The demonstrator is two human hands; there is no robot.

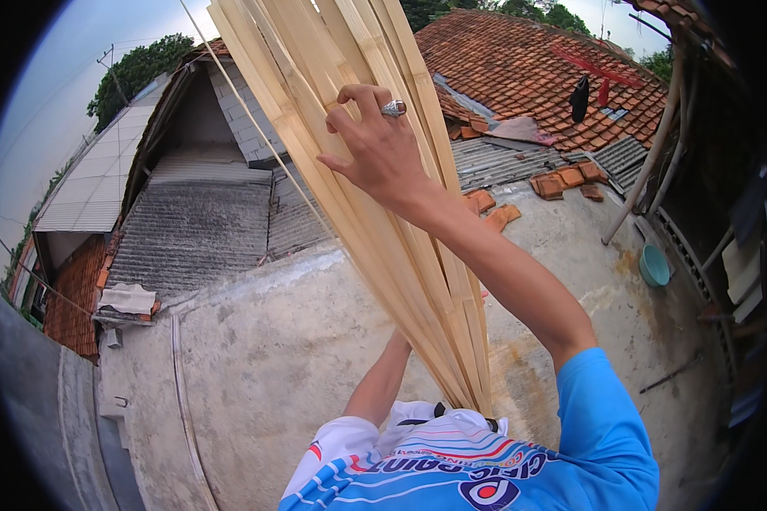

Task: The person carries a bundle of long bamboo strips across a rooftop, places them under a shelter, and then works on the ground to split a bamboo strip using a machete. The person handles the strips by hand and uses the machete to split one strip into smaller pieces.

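While one grey concrete surface (256,366) is stretching beneath everything, three roofs are rising beyond it: one of orange tiles (503,64) on the right, one of dark corrugated sheet (196,221) and one pale (94,170) on the left. One pole (654,157) is leaning at the right. One bundle of pale flat strips (371,230) is fanning upward through the middle, its foot narrowing at the person's chest; more than half a dozen strips are overlapping too closely for an exact count. One blue-and-white shirt (503,460) is filling the bottom. Two groups of loose tiles, one upper (567,179) and one lower (498,213), are lying right of the bundle. Two arms are reaching in: the left forearm (379,379) is passing behind the bundle, which is blocking the left hand, so its grip cannot be told. The right hand (375,140) is spreading half open over the strips' front, fingers bending, thumb standing apart, not closing around anything. One turquoise basin (654,266) is sitting near the pole's foot. One ring (393,108) is circling a right finger.
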